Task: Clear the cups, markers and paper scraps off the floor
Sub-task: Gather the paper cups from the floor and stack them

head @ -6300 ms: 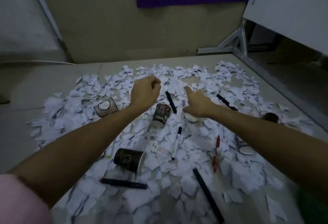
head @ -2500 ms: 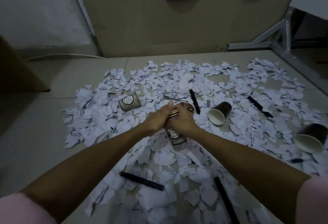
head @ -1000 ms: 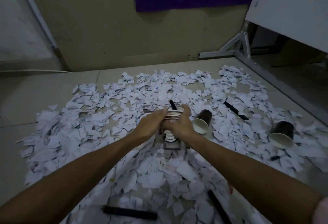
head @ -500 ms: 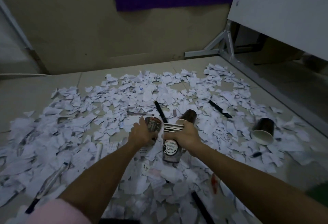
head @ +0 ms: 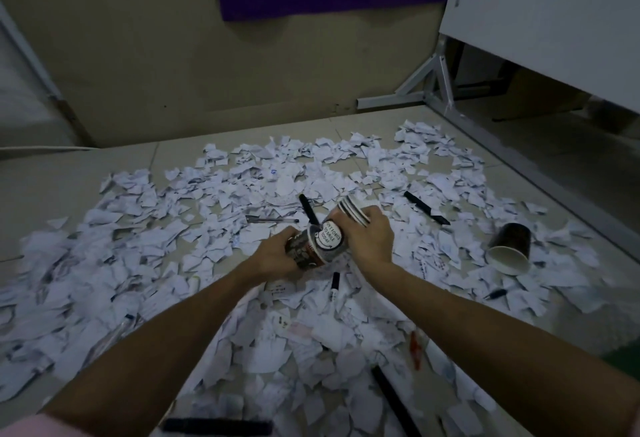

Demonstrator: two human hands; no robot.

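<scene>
Right hand is curled round a stack of nested cups, tilted, rims pointing to about 1 o'clock. Left hand grips a single cup whose mouth end sits against the stack's base. Both are held above the floor, dead centre of the mess. Fingers on both hands are clamped on cardboard, not spread.

Judgement: the step is nesting the loose cup under the stack. To do it well:
- line up the two axes first; the tilt looks slightly off between them
- slide the stack base into the cup mouth, don't force it, paper rims crush
- keep the right grip near the rims so the stack doesn't telescope apart
- shake out any scraps caught inside before seating it

Left on the floor: one dark cup lying on its side at 3 o'clock, mouth toward the camera. Black markers at 12 o'clock, at 2 o'clock, and at 6 o'clock. A thin pen lies at 11 o'clock. Paper scraps cover the floor all round, thickest from 7 to 10 o'clock.

Grab the 3 o'clock cup next, likely with the left hand once it is free.
</scene>
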